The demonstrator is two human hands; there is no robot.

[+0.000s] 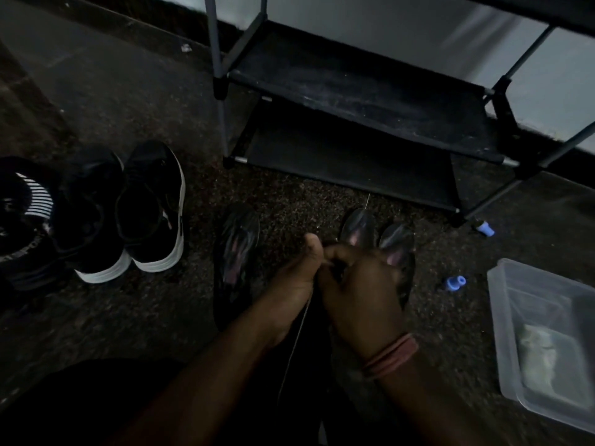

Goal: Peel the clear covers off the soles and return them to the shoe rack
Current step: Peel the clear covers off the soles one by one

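The floor (pixel 145 317) is dark, speckled carpet, dimly lit, running back to a pale wall (pixel 402 24) with a dark skirting strip along its foot. Against that wall stands the shoe rack (pixel 370 101), a black frame with grey poles and two dusty black fabric shelves.

Low in the middle, the left hand (pixel 296 278) and the right hand (pixel 363 291) meet, fingers curled, both pinching something small and dark between them; a thin thread-like line runs down from that grip. What exactly is clamped there is too dark to tell. Just beyond the right hand, two glossy clear-covered soles (pixel 376 236) lie side by side on the carpet, and a third glossy sole (pixel 236 252) lies just left of the left hand. A pinkish band (pixel 391 355) circles the right wrist.

To the left sits a pair of black sneakers with white soles (pixel 128 214), toes toward the wall (a striped dark item (pixel 29 201) lies beside them). On the right are a clear plastic container (pixel 544 342) and two small blue caps (pixel 455 282), one near the rack's foot.
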